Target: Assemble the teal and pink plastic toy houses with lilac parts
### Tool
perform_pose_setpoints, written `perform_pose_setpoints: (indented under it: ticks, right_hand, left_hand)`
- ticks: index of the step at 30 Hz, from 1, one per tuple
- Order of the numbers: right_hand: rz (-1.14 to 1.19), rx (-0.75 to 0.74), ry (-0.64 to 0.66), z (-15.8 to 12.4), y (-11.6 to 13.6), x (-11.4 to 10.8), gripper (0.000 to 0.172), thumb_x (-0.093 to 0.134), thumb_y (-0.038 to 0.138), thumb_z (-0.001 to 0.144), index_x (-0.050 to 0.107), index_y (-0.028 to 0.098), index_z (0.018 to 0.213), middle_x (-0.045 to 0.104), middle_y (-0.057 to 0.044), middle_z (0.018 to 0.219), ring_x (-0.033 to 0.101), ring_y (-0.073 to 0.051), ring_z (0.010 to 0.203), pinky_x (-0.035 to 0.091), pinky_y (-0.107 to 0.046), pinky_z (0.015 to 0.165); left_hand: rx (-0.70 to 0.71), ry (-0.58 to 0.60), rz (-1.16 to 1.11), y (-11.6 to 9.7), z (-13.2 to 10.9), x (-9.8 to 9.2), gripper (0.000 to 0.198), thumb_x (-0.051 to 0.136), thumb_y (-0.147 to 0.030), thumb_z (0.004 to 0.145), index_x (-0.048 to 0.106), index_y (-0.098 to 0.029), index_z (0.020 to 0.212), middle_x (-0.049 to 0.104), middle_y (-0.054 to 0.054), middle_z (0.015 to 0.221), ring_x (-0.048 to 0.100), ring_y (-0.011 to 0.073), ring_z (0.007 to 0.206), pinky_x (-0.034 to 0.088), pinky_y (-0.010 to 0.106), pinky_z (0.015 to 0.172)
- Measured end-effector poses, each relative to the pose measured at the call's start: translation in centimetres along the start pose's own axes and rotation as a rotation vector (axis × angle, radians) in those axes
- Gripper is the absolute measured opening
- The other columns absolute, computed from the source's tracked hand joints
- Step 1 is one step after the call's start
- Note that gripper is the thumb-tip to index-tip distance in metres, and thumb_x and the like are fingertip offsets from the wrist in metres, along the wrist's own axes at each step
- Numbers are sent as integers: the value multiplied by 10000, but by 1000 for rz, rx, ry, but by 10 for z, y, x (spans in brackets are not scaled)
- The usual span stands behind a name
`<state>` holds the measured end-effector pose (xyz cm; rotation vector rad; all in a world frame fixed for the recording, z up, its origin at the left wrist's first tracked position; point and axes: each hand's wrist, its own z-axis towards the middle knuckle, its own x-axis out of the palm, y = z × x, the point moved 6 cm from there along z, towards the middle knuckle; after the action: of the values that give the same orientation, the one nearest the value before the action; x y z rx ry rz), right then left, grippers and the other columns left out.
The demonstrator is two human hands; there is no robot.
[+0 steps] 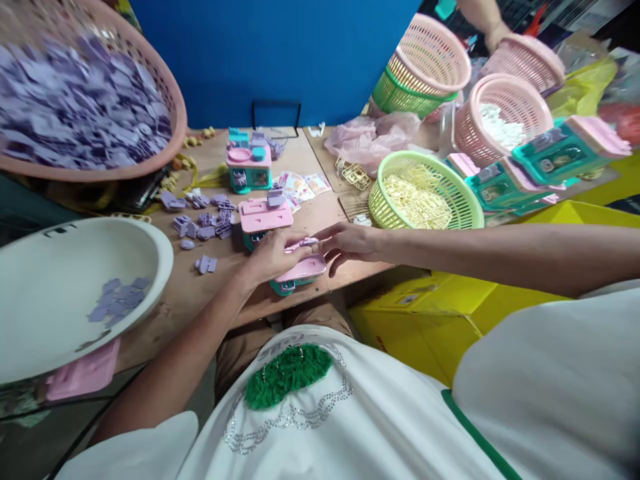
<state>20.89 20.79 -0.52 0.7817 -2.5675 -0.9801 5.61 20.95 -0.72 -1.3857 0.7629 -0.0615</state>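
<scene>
The pink-topped teal toy kitchen unit [299, 272] sits at the table's near edge, centre of the frame. The left hand [273, 257] grips its left side, fingers curled over the top; the right hand [350, 241] pinches a small lilac piece [305, 244] against that top. Seating it well probably calls for a steady unit and square, even pressure. More lilac pieces [205, 223] lie scattered centre-left.

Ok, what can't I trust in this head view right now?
- Toy unit under both hands: its top and the small lilac part at the fingertips are mostly covered by the left hand and right hand.
- Basket of lilac pieces, top left: blurred and cut off by the frame edge.
- Another person's hand, top right: cut off by the edge.
</scene>
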Motion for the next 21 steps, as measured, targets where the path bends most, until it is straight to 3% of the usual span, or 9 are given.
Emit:
perform_pose_setpoints:
  ticks: [2,4,8,10,12,14,17,21]
  right_hand:
    - [-23,-29,68,-3,-4,0,360,844,358,848,735,82,1051,762,-134,872,726,-207,702,656,-331,577]
    - [-69,-161,39,-5,-5,-4,463,853,454,825,744,102,1106,772,-146,976,730,-212,781,618,-280,542]
    - [-228,-636,-286,-12,8,-17,468,872,435,774,783,157,1139,775,-104,1077,689,-185,893,552,-227,639]
    - [-310,-779,-354,-11,14,-15,380,873,414,757,808,161,1033,775,-89,1019,676,-187,895,532,-252,718]
    - [-357,-842,-363,-7,20,-12,325,864,450,751,796,152,861,751,-71,876,651,-179,822,493,-266,720]
    - [-358,-875,-374,-2,24,-10,393,846,527,745,744,148,731,696,-49,750,602,-161,732,449,-272,688]
    - [-297,-895,-373,4,23,-8,490,802,625,747,705,147,696,660,-38,713,564,-153,704,416,-279,685]
    - [-238,-914,-421,3,14,-6,485,760,634,766,672,162,699,629,-33,730,553,-157,732,423,-278,701]
  left_hand:
    - [-33,37,-79,5,-2,0,464,632,-559,902,799,-189,1129,800,69,1039,723,260,916,548,325,760]
    - [-55,27,-115,8,-5,-4,565,640,-610,878,774,-161,1195,789,103,1129,726,284,994,569,360,825]
    - [-7,-100,-15,9,-17,-10,686,777,-597,774,721,-139,1282,740,140,1251,689,313,1157,533,428,1020]
    - [10,-162,48,10,-24,-7,701,809,-588,747,716,-141,1279,734,134,1218,691,310,1135,534,435,1019]
    - [17,-230,81,11,-29,-4,676,800,-590,763,718,-145,1264,725,129,1202,691,302,1128,535,431,1020]
    - [16,-271,87,13,-31,-2,650,792,-588,779,720,-156,1259,718,124,1209,690,295,1138,532,427,1033]
    - [9,-296,93,14,-32,-2,625,794,-576,786,724,-175,1260,719,115,1210,689,293,1151,533,425,1045]
    - [0,-301,110,14,-31,-4,610,802,-569,781,730,-188,1252,729,104,1208,687,291,1154,539,425,1044]
